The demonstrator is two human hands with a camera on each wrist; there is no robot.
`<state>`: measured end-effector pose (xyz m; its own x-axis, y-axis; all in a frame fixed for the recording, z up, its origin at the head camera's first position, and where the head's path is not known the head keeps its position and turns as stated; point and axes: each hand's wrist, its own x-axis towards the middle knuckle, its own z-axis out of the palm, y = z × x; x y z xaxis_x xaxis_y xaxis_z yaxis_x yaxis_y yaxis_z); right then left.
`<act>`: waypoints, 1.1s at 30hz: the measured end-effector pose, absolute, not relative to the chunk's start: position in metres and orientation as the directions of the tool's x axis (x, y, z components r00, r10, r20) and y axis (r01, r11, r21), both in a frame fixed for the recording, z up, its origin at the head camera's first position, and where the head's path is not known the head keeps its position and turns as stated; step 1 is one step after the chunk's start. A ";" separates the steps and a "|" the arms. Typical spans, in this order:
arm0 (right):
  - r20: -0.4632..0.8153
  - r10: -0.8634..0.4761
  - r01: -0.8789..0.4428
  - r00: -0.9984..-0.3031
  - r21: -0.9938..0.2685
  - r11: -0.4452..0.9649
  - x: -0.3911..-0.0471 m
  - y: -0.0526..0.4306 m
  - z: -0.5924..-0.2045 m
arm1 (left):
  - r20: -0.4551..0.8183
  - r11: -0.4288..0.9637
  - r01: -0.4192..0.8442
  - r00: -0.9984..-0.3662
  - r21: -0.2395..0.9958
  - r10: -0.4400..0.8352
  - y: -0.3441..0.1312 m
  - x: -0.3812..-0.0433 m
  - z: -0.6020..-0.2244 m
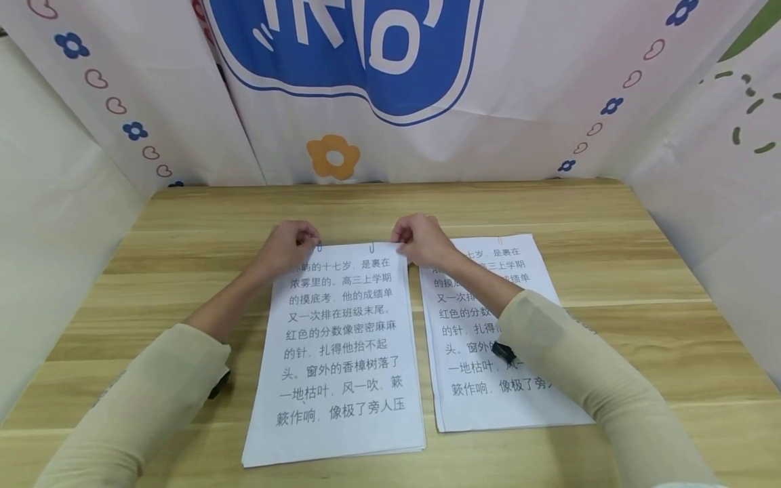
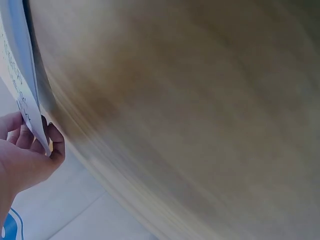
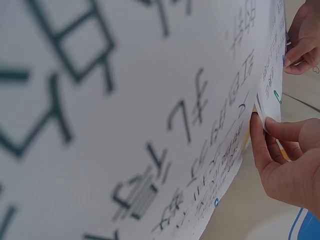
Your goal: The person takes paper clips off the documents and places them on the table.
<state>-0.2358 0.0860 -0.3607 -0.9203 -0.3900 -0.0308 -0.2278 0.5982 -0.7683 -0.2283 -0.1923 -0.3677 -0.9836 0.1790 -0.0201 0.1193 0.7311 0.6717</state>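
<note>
A stack of white printed sheets [image 1: 342, 434] lies in the middle of the table. At its top left corner my left hand [image 1: 289, 245] pinches the paper between thumb and fingers; the left wrist view shows this hand [image 2: 30, 155] at the corner too. My right hand [image 1: 423, 240] grips the top right corner, with thumb and forefinger on the sheets in the right wrist view. Along the top edge sit a blue paper clip [image 1: 319, 248], close to the left fingertips, and a green paper clip [image 1: 371, 248].
A second stack of printed sheets [image 1: 488, 410] lies to the right, partly under my right forearm, with a yellowish paper clip [image 1: 500, 240] on its top edge. Both stacks rest on a wood-grain table [image 1: 183, 217]. Behind it hangs a white printed cloth [image 1: 488, 146].
</note>
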 end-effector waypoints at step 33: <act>-0.031 -0.387 -0.223 -0.921 -0.774 0.592 -0.236 0.088 -0.361 | 0.030 0.732 0.172 -0.979 0.659 0.203 -0.192 -0.228 -0.367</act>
